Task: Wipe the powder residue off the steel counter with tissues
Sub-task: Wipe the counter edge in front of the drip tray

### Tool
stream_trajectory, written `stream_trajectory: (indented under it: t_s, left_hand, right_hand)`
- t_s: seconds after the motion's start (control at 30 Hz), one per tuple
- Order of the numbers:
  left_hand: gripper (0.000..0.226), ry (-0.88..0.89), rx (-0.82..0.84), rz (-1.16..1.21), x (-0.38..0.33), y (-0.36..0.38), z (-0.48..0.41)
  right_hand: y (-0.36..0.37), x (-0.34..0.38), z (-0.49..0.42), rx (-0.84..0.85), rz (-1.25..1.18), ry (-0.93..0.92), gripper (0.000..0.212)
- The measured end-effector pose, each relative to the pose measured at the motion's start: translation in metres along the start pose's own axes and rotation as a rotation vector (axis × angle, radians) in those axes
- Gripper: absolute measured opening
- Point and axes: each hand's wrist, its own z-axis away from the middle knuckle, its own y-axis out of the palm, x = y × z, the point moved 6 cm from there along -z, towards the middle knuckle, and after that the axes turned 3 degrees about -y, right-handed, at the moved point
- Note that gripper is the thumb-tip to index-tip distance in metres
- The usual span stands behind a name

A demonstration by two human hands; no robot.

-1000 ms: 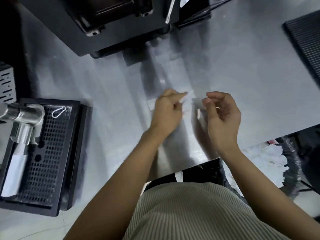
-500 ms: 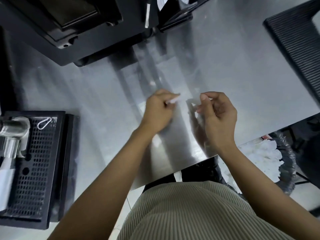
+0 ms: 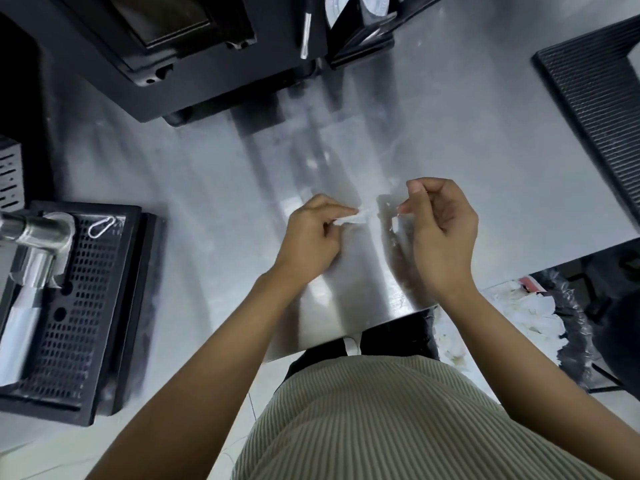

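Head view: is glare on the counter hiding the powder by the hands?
Head view: partly; a bright glare band on the counter beside the left hand washes out the surface; the tap at far left is motion-blurred; edges bow from the wide lens.

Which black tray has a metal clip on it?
The perforated tray at the left; the clip lies near its far edge. The ribbed tray at the right bears none.

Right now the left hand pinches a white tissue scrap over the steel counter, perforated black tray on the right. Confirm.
Wrong side: the head view shows the perforated black tray on the person's left. The left hand does pinch the tissue scrap over the steel counter.
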Motion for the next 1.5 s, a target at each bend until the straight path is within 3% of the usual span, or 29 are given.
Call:
stream_trajectory:
  t_s: [0.07,0.17,0.23,0.37,0.43,0.53,0.67,0.8,0.93,1.03,1.1,1.23,1.33,1.43,1.5]
  left_hand:
    - [0.024,-0.155,-0.244,0.028,0.020,-0.040,0.006]
    - [0.027,-0.390,-0.556,-0.131,0.060,-0.094,0.028]
    - [0.028,-0.442,-0.588,-0.234,0.070,-0.097,0.042]
    - [0.029,-0.259,-0.461,-0.211,0.039,-0.043,0.050]
    - [0.031,-0.183,-0.310,-0.118,0.018,-0.015,0.048]
    - [0.026,-0.296,-0.229,0.164,0.011,-0.015,0.053]
    - [0.013,-0.545,-0.500,0.527,0.029,-0.076,0.092]
    - [0.005,-0.619,-0.796,0.463,0.051,-0.135,0.148]
    - [0.016,-0.690,-1.019,0.414,0.066,-0.162,0.200]
    - [0.018,-0.689,-1.123,0.374,0.069,-0.176,0.227]
    - [0.008,-0.728,-1.178,0.268,0.072,-0.180,0.238]
    - [0.012,-0.866,-1.349,0.189,0.100,-0.196,0.277]
    - [0.010,-0.967,-1.424,0.313,0.119,-0.203,0.297]
    - [0.046,-1.019,-1.447,0.561,0.144,-0.196,0.305]
    - [0.042,-1.035,-1.466,0.588,0.151,-0.195,0.306]
  right_hand:
    - [0.002,0.005,0.001,0.021,-0.006,-0.019,0.011]
    - [0.004,0.006,0.004,0.036,-0.023,-0.023,0.011]
    - [0.009,0.004,0.007,0.061,-0.025,-0.022,0.011]
    - [0.024,0.002,0.015,0.134,-0.004,-0.056,0.010]
    - [0.034,0.004,0.021,0.178,0.001,-0.077,0.009]
    - [0.049,0.008,0.027,0.237,0.010,-0.095,0.010]
    - [0.077,0.014,0.033,0.309,0.031,-0.125,0.016]
    - [0.122,0.014,0.051,0.452,0.038,-0.143,0.007]
    - [0.181,0.018,0.078,0.619,0.062,-0.153,0.013]
    - [0.230,0.017,0.103,0.766,0.110,-0.166,0.024]
    - [0.249,0.014,0.105,0.784,0.142,-0.198,0.030]
    - [0.299,0.012,0.111,0.792,0.177,-0.209,0.041]
    - [0.330,0.011,0.109,0.815,0.226,-0.185,0.053]
    - [0.355,0.004,0.106,0.860,0.276,-0.141,0.059]
    - [0.366,0.004,0.102,0.856,0.367,-0.187,0.056]
